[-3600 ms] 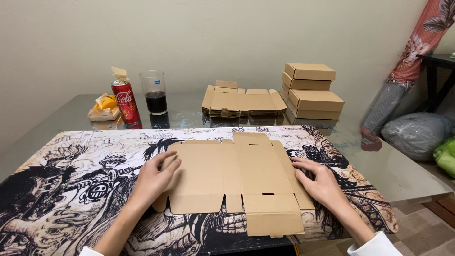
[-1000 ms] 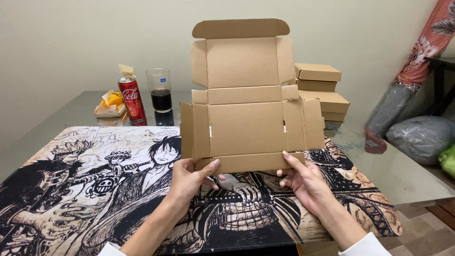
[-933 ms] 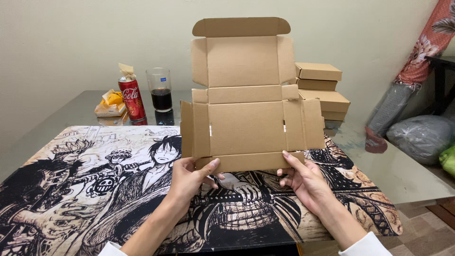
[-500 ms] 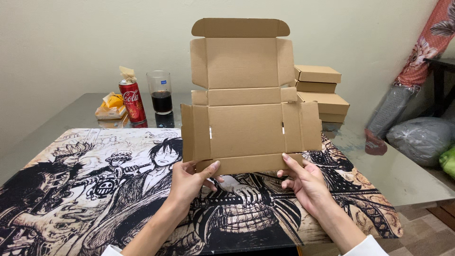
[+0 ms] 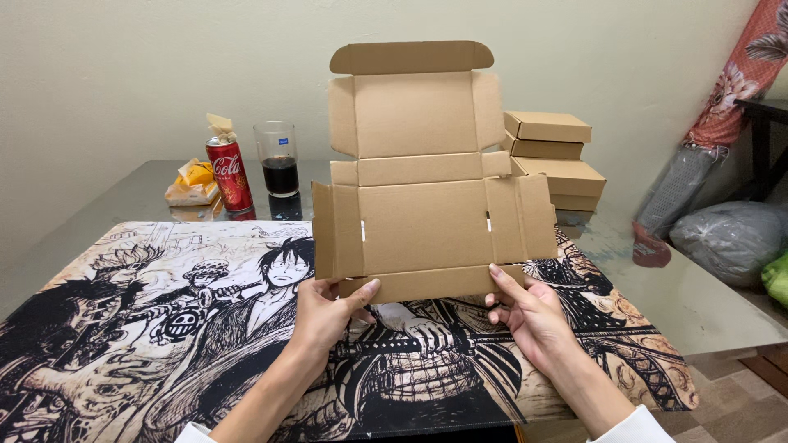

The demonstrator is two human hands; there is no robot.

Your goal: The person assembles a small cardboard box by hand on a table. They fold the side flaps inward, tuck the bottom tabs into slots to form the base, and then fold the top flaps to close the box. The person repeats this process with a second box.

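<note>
Left hand (image 5: 328, 308) & right hand (image 5: 529, 316) each pinch the flat cardboard box blank's (image 5: 427, 213) bottom flap; keep both grips level, fold along crease.

A red can (image 5: 229, 174), a glass of dark drink (image 5: 280, 159) and stacked cardboard boxes (image 5: 555, 161) stand on the table (image 5: 698, 295); perhaps snack wrappers (image 5: 191, 182) alongside.

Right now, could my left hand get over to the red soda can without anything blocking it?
Probably yes. The left hand holds the flat cardboard box at its lower edge, and the red soda can stands off to the left with only bare mat between. It would need to let go first.
</note>
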